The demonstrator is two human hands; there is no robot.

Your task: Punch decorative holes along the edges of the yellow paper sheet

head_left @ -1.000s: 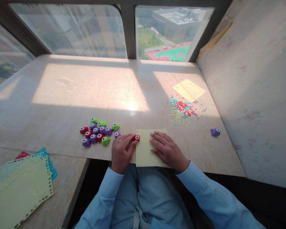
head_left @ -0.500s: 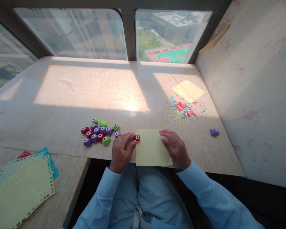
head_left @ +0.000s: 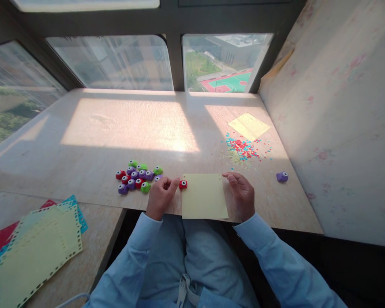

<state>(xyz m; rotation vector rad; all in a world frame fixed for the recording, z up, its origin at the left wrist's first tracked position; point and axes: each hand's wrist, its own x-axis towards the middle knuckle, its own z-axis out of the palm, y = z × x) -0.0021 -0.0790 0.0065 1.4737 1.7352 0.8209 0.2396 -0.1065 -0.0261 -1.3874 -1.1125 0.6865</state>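
A yellow paper sheet (head_left: pixel 204 196) lies at the table's near edge, in front of me. A small red punch (head_left: pixel 183 184) sits on its upper left edge. My left hand (head_left: pixel 159 196) rests just left of the punch with its fingers curled and nothing in them; the fingertips are close to the punch. My right hand (head_left: pixel 243 196) lies against the sheet's right edge, fingers curled under and thumb at the upper right corner. Whether it grips the paper is hidden.
A cluster of several red, purple and green punches (head_left: pixel 136 176) lies left of my left hand. Coloured confetti (head_left: pixel 242 149) and a second yellow sheet (head_left: pixel 249 126) are at the far right, with a lone purple punch (head_left: pixel 282 176) nearby. Punched coloured sheets (head_left: pixel 35 248) lie on the lower left surface.
My right hand has slid from the middle of the sheet to its right edge. My left hand has curled and drawn slightly back from the red punch. The view has tilted up.
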